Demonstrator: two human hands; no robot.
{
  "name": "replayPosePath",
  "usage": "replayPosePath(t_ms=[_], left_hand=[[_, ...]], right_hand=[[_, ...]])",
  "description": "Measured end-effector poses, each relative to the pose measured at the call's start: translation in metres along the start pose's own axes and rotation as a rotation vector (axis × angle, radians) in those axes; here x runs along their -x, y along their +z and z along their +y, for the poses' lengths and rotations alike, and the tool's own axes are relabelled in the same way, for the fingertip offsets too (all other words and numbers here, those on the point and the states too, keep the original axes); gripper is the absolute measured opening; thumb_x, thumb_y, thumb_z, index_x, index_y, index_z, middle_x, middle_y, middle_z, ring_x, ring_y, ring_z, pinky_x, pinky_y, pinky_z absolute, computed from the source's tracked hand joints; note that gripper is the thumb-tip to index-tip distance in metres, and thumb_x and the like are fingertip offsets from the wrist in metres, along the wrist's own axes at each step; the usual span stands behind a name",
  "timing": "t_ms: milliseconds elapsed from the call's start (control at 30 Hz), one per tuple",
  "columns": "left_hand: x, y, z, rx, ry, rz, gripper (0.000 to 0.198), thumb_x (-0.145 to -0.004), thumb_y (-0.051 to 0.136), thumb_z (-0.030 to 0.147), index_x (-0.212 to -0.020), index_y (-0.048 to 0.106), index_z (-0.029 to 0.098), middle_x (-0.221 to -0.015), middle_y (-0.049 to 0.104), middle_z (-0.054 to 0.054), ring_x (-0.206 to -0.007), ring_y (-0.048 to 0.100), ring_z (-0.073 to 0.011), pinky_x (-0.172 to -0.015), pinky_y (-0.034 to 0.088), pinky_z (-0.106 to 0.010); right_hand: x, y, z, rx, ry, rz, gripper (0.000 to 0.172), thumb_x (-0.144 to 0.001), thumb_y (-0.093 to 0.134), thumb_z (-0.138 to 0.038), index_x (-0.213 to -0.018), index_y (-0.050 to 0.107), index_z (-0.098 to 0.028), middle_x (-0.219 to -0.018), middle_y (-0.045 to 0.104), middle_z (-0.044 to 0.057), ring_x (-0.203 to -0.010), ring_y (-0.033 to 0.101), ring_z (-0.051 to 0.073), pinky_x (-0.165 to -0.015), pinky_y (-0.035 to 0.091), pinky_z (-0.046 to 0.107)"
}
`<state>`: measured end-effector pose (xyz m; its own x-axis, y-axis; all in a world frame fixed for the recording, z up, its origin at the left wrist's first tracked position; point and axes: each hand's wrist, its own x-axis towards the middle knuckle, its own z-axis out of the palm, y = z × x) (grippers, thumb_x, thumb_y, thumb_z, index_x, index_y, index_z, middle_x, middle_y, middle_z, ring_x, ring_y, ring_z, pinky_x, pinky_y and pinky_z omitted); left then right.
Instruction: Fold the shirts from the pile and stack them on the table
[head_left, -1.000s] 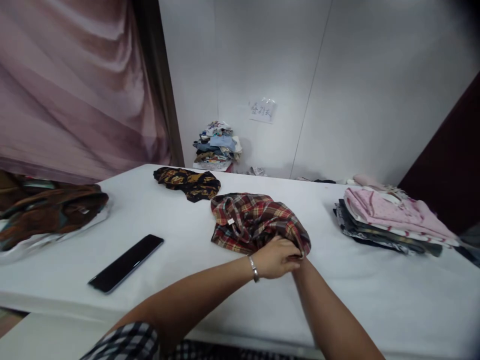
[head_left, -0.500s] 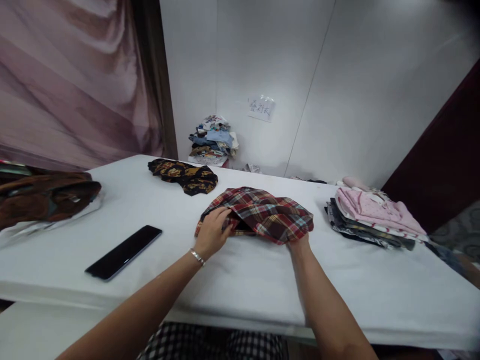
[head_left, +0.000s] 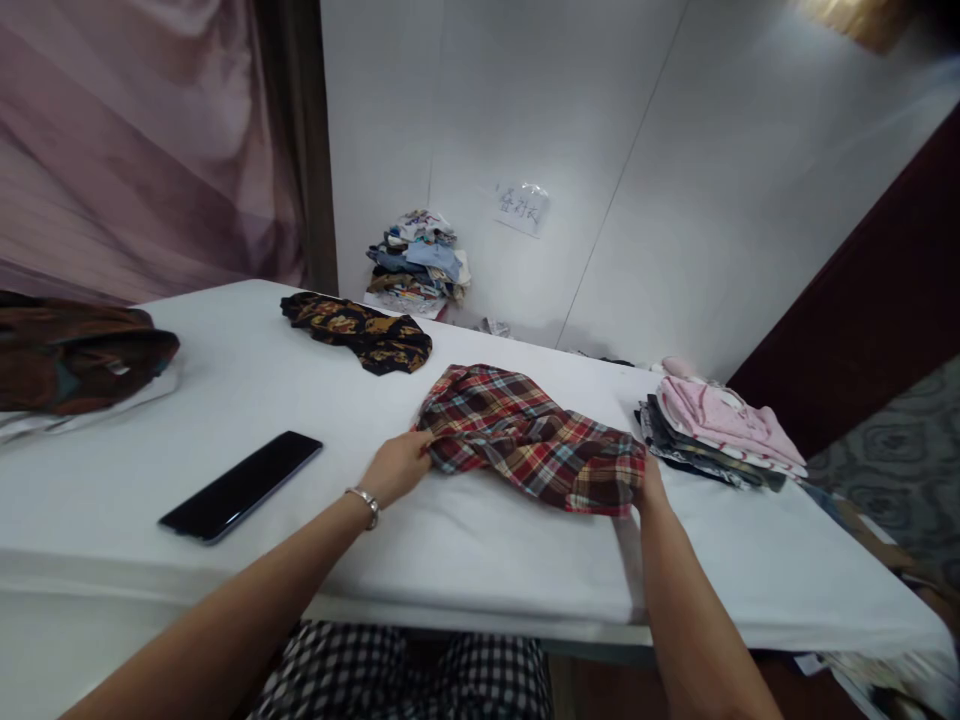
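A red, brown and cream plaid garment [head_left: 525,430] is spread between my hands over the white-covered table [head_left: 480,540]. My left hand [head_left: 401,465], with a silver bracelet at the wrist, pinches the garment's left edge. At the right end, my right hand [head_left: 651,482] is closed on the plaid edge, its fingers mostly hidden by the cloth. The garment looks bunched along its near left side and flatter at the right, where its near edge is slightly raised.
A black phone [head_left: 241,487] lies at left. Behind it are a black-and-gold patterned garment [head_left: 360,330] and, far left, a brown garment [head_left: 82,355]. Folded clothes [head_left: 720,425] are stacked at right, near the plaid cloth. Another clothes pile [head_left: 420,262] stands by the wall.
My hands have moved apart, the right one rightward. The plaid garment is stretched wider, and its dark opening near my left hand no longer shows. The camera view has shifted slightly.
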<state>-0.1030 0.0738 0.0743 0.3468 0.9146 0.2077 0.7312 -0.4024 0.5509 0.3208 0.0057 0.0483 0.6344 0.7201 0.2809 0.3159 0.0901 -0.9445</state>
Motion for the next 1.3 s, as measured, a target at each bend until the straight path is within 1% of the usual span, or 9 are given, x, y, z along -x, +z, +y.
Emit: replayPosePath(t_ms=[167, 300, 400, 500, 633, 733, 933, 1100, 1300], left_hand=[[0.008, -0.037, 0.015, 0.343, -0.095, 0.269, 0.021, -0.077, 0.042, 0.032, -0.072, 0.058, 0.019, -0.063, 0.059, 0.002, -0.062, 0.051, -0.0138, -0.056, 0.038, -0.023], [0.034, -0.036, 0.045, 0.380, 0.002, 0.305, 0.012, -0.070, 0.048, 0.026, -0.061, 0.053, 0.019, -0.054, 0.050, 0.004, -0.055, 0.043, -0.0119, -0.053, 0.033, -0.023], [0.051, -0.030, 0.065, 0.274, 0.165, 0.293, 0.009, -0.067, 0.047, 0.019, -0.059, 0.051, 0.020, -0.055, 0.051, 0.002, -0.057, 0.045, -0.0130, -0.056, 0.034, -0.025], [0.061, -0.031, 0.069, 0.073, 0.309, 0.241, 0.010, -0.069, 0.050, 0.015, -0.060, 0.052, 0.021, -0.059, 0.057, 0.000, -0.062, 0.050, -0.0159, -0.060, 0.035, -0.027], [0.060, -0.030, 0.050, -0.208, 0.353, 0.060, 0.007, -0.076, 0.061, 0.029, -0.076, 0.059, 0.022, -0.073, 0.066, -0.002, -0.069, 0.057, -0.0214, -0.063, 0.038, -0.031], [0.050, -0.021, 0.029, -0.312, 0.344, -0.016, 0.008, -0.079, 0.060, 0.026, -0.086, 0.061, 0.022, -0.085, 0.068, -0.003, -0.076, 0.060, -0.0226, -0.070, 0.041, -0.034], [0.009, -0.038, 0.012, -0.345, 0.118, 0.229, 0.015, -0.082, 0.048, 0.022, -0.073, 0.060, 0.021, -0.088, 0.063, -0.008, -0.087, 0.058, -0.0266, -0.056, 0.039, -0.032], [-0.031, -0.083, 0.022, 0.131, 0.025, 0.557, 0.016, -0.065, 0.049, 0.013, -0.072, 0.062, 0.020, -0.088, 0.065, -0.005, -0.088, 0.057, -0.0234, -0.071, 0.045, -0.033], [-0.049, -0.092, 0.046, 0.857, -0.119, 0.496, 0.016, -0.063, 0.053, 0.025, -0.073, 0.061, 0.015, -0.063, 0.057, 0.002, -0.058, 0.047, -0.0123, -0.053, 0.038, -0.023]], right_hand=[[0.036, 0.000, -0.036, 0.105, -0.107, 0.161, 0.040, -0.069, 0.061, -0.041, -0.100, 0.067, -0.015, -0.105, 0.069, 0.013, -0.097, 0.063, 0.028, -0.090, 0.048, 0.046], [0.114, 0.049, -0.077, 0.205, -0.482, -0.415, 0.068, -0.074, 0.069, -0.036, -0.137, 0.048, -0.025, -0.142, 0.048, 0.010, -0.130, 0.045, 0.028, -0.110, 0.033, 0.046], [0.148, 0.091, -0.084, 0.344, -0.626, -0.572, 0.089, -0.068, 0.074, -0.029, -0.147, 0.033, -0.024, -0.152, 0.033, 0.010, -0.140, 0.030, 0.030, -0.116, 0.018, 0.052], [0.135, 0.102, -0.071, 0.364, -0.562, -0.514, 0.064, -0.072, 0.058, -0.015, -0.136, 0.050, -0.023, -0.139, 0.052, 0.009, -0.131, 0.045, 0.029, -0.113, 0.023, 0.054], [0.089, 0.073, -0.068, 0.106, -0.266, -0.337, 0.041, -0.070, 0.045, -0.013, -0.102, 0.069, -0.022, -0.100, 0.072, 0.005, -0.094, 0.066, 0.023, -0.089, 0.049, 0.041], [0.074, 0.052, -0.094, -0.064, -0.192, -0.263, 0.034, -0.067, 0.048, -0.014, -0.092, 0.070, -0.021, -0.088, 0.072, 0.002, -0.082, 0.065, 0.020, -0.078, 0.051, 0.033], [0.079, 0.054, -0.146, -0.059, -0.334, -0.221, 0.033, -0.065, 0.049, -0.014, -0.088, 0.071, -0.020, -0.085, 0.071, 0.001, -0.082, 0.063, 0.018, -0.077, 0.051, 0.030], [0.077, 0.060, -0.149, 0.042, -0.247, -0.387, 0.020, -0.071, 0.061, -0.024, -0.087, 0.073, -0.019, -0.084, 0.072, 0.002, -0.079, 0.064, 0.019, -0.074, 0.052, 0.030], [0.083, 0.052, -0.152, 0.106, -0.172, -0.780, 0.035, -0.079, 0.065, -0.038, -0.108, 0.070, -0.022, -0.104, 0.071, 0.003, -0.095, 0.064, 0.021, -0.086, 0.052, 0.035]])
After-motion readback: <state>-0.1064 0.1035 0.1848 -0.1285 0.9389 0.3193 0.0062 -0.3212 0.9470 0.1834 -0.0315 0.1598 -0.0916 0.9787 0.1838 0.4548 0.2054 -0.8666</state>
